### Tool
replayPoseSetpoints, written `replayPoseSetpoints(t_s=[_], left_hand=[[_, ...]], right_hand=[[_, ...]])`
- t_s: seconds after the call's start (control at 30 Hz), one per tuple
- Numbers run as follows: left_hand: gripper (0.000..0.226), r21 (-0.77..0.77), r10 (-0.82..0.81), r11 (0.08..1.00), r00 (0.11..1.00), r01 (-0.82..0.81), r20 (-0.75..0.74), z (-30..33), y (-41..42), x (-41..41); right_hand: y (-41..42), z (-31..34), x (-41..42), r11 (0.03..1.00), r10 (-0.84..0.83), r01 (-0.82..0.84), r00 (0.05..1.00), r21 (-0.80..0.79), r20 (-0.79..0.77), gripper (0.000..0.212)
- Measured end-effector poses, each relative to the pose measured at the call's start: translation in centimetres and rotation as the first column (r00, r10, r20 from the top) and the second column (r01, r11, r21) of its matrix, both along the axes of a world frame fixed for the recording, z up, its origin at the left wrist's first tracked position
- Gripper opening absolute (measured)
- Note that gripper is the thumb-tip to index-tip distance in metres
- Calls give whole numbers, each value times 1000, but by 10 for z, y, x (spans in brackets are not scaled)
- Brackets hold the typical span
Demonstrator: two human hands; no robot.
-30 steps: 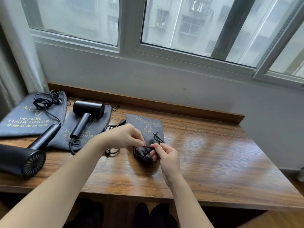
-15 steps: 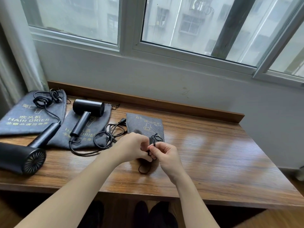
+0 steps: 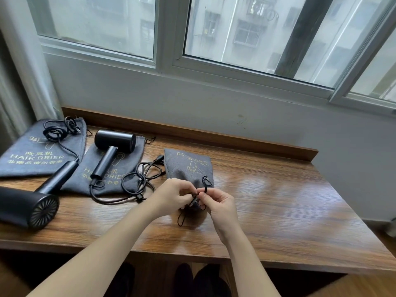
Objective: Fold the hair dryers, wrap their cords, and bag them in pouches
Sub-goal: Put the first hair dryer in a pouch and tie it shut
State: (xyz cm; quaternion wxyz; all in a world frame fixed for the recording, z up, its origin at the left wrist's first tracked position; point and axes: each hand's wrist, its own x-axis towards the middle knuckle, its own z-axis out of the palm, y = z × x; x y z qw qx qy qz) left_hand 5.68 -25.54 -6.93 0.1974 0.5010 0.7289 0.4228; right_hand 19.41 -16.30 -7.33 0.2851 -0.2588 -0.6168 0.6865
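While both hands meet at the near, gathered mouth of the filled pouch (image 3: 189,168), the left hand (image 3: 171,195) and the right hand (image 3: 216,201) each pinch the black drawstring (image 3: 205,182) with curled fingers; one loop of it stands up above the right fingers and another strand trails toward the person across the wood. The pouch lies flat near the middle of the table (image 3: 278,200), its gold print upside down to the camera, and its mouth is mostly hidden behind the fingers.

Just left of it, a loose cord (image 3: 137,185) lies coiled on the wood, with one end reaching up beside the pouch's far corner and part of the coil passing behind the left wrist. That cord runs to a black hair dryer (image 3: 113,144) lying unfolded on a second pouch (image 3: 111,174). Farther left, a third pouch (image 3: 32,155) lies flat with a bundle of cable (image 3: 60,130) on top, and a thin lead runs from it to a larger dryer (image 3: 27,205) at the table's left edge, its finned back facing the camera.

The table is brown wood grain with a raised strip along the back, set against a pale wall under a sliding window (image 3: 235,39); grey buildings show outside. A curtain (image 3: 19,67) hangs at the left. Dark shoes (image 3: 186,279) show under the table edge.
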Motion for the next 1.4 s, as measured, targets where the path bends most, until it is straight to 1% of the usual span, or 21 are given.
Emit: replayPoseSetpoints(t_s=[0.1,0.17,0.23,0.3,0.37,0.43,0.47,0.5,0.53,0.6,0.67,0.77,0.83,0.9,0.97,1.03,1.07,1.13,1.17,1.23,1.4], left_hand=[[16,34,12,999,971,-20,240,3,-6,-8],[16,48,47,997,958,-63,284,5,-9,-15],[17,30,70,996,968,-79,241,7,-10,-19],[22,-50,76,996,997,-77,-25,8,-10,-21],[27,-169,92,972,928,-162,-362,9,-9,-21],[20,-148,244,923,838,-354,-488,9,-9,-25],[17,-86,366,890,813,-448,-453,10,-9,-28],[17,-36,486,851,812,-524,-323,11,-10,-33],[19,-10,571,819,815,-574,-99,14,-11,-38],[24,-25,557,800,725,-600,405,22,-12,-47],[25,-52,478,804,592,-592,649,25,-15,-50],[31,-122,398,793,355,-597,846,18,-17,-52],[37,-179,350,811,216,-557,912,9,-19,-52],[31,-192,309,808,121,-558,943,-1,-23,-50],[11,-148,244,807,95,-572,965,-10,-25,-45],[8,-161,286,851,185,-501,940,-18,-27,-34],[6,-214,365,876,304,-433,880,-21,-26,-26],[27,-333,439,898,547,-287,713,-20,-21,-8],[38,-366,431,900,606,-237,669,-17,-17,0],[46,-347,407,910,651,-228,640,-12,-12,9],[29,-291,390,918,746,-269,540,-11,-8,14]], right_hand=[[2,-5,1,994,-64,62,998,-85,-18,20],[3,-6,1,991,-76,73,997,-109,-23,19],[2,-6,0,991,-73,70,997,-118,-29,20],[2,-7,-2,989,-78,73,996,-132,-38,19],[2,-7,-5,989,-76,70,996,-132,-37,18],[2,-7,-5,989,-70,64,997,-137,-38,18],[2,-8,-4,988,-70,64,997,-139,-39,17],[3,-8,-2,988,-73,67,997,-140,-38,16],[3,-9,0,988,-75,69,997,-138,-35,16],[5,-11,1,989,-74,69,997,-130,-31,16],[5,-12,0,992,-60,57,998,-117,-26,18],[0,-12,-5,994,-44,41,999,-103,-19,18],[-3,-13,-8,992,-60,58,998,-113,-16,17],[-4,-14,-9,980,-105,99,994,-171,-26,14],[-4,-17,-9,971,-127,119,991,-208,-27,13],[-8,-19,-9,971,-117,110,993,-214,-18,15],[-9,-20,-10,970,-112,105,994,-218,-19,16],[-11,-21,-11,970,-104,98,994,-224,-16,16],[-11,-22,-11,971,-101,96,995,-221,-12,15],[-11,-22,-12,975,-90,88,996,-205,0,15],[-11,-21,-9,992,-24,29,999,-120,44,18]])
